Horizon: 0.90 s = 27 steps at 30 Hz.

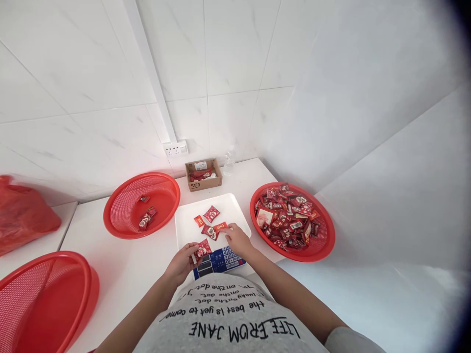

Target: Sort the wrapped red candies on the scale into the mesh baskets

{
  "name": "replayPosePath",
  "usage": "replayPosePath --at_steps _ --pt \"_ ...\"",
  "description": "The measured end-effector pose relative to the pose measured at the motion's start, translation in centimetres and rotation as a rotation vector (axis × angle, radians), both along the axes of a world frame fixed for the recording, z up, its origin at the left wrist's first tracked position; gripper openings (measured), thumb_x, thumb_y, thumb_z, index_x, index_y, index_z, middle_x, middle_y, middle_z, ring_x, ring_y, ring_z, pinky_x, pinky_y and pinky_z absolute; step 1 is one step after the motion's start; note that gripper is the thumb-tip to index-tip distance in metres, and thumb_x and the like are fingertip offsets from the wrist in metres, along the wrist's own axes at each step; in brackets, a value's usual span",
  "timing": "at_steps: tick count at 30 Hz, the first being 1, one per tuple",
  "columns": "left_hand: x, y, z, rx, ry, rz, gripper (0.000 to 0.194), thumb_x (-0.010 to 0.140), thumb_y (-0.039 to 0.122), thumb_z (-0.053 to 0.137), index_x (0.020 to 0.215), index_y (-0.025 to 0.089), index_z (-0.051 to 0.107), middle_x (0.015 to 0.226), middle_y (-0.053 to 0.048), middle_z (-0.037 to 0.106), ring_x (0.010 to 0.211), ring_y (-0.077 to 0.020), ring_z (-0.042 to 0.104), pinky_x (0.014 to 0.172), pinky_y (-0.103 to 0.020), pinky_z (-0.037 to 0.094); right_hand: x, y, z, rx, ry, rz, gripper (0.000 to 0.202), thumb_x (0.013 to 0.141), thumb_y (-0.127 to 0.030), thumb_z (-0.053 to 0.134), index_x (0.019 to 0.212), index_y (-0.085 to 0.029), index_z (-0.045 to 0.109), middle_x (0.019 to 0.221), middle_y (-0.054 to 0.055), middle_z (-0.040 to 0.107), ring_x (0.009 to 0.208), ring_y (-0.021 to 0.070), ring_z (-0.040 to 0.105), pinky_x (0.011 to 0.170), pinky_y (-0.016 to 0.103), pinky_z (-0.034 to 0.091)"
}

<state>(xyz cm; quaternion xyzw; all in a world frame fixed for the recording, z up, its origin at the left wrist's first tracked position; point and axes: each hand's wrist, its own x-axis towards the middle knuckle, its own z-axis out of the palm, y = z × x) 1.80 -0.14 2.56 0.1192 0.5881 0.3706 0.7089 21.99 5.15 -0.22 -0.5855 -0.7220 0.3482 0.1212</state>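
My left hand (183,262) is closed on a red patterned snack packet (202,249) with a pale figure printed on it, held over the near edge of the scale. My right hand (237,239) reaches over the white weighing pan (234,210), its thumb and fingers pinched at a small orange-red packet (221,226). Beside that lie a dark red packet with white lettering (210,232), another patterned red packet (211,214) and a small orange packet (199,220). The scale's blue keypad panel (218,260) is partly covered by my hands and shirt.
On the right stands a red basket (328,238) heaped with packets. Another red basket (114,208) at left holds several packets. A cardboard box (206,183) with packets and a clear bottle (228,162) stand behind. A third red basket (83,289) and a red bag (25,215) are far left.
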Motion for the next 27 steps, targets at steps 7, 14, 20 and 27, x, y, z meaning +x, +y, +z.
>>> replayPosePath --at_steps 7,14,20,27 --pt "0.0 -0.1 -0.3 0.02 -0.01 -0.023 0.011 0.074 0.022 0.061 0.081 0.018 0.053 0.072 -0.001 0.065 0.064 -0.0119 0.062 0.062 -0.023 0.048 -1.1 1.3 0.5 0.099 -0.241 0.103 0.041 0.083 -0.018 0.036 0.118 -0.029 0.055 0.124 0.006 0.046 0.109 0.0221 0.042 0.078 0.03 0.04" --pt "-0.1 0.0 -0.1 0.022 0.013 0.026 0.011 0.073 0.019 0.061 0.08 0.016 0.054 0.072 -0.001 0.064 0.061 -0.0099 0.059 0.059 -0.021 0.047 -1.4 1.0 0.1 0.115 -0.169 0.145 0.04 0.083 -0.021 0.041 0.121 -0.029 0.051 0.119 0.006 0.048 0.108 0.0212 0.043 0.08 0.03 0.039" --pt "-0.2 0.3 -0.4 0.008 0.038 0.06 0.012 0.074 0.02 0.06 0.083 0.018 0.053 0.07 0.0 0.063 0.061 -0.0105 0.059 0.06 -0.022 0.046 -2.4 0.4 -0.2 0.157 -0.154 0.276 0.04 0.082 -0.029 0.049 0.121 -0.031 0.051 0.111 0.006 0.05 0.099 0.0232 0.046 0.078 0.032 0.039" --pt "-1.0 0.8 -0.4 0.061 0.104 0.144 0.007 0.074 0.018 0.06 0.078 0.017 0.054 0.068 0.0 0.063 0.058 -0.0084 0.057 0.058 -0.019 0.045 -1.8 0.3 -0.5 0.176 -0.182 0.323 0.034 0.084 -0.029 0.045 0.116 -0.032 0.055 0.111 0.006 0.05 0.098 0.0219 0.046 0.076 0.03 0.038"
